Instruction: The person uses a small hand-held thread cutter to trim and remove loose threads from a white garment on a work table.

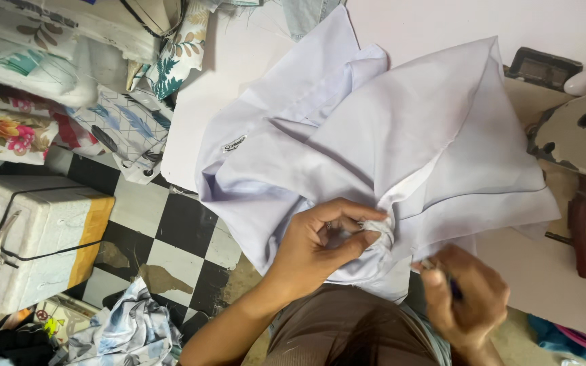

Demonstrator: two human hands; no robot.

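Shirt work at the table edge

White shirt [388,135], thin smooth cotton, lies rumpled on the pale table [564,264]; at its near hem the left hand [320,247] pinches a gathered bunch, which wants holding taut, while the right hand [466,301], just beside it, grips a small dark tool [452,286] (kind unclear).

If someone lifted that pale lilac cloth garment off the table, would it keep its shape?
Probably not. The pale lilac cloth garment lies in soft folds, and the left hand bunches it easily, so it likely flops. It looks thin, probably light.
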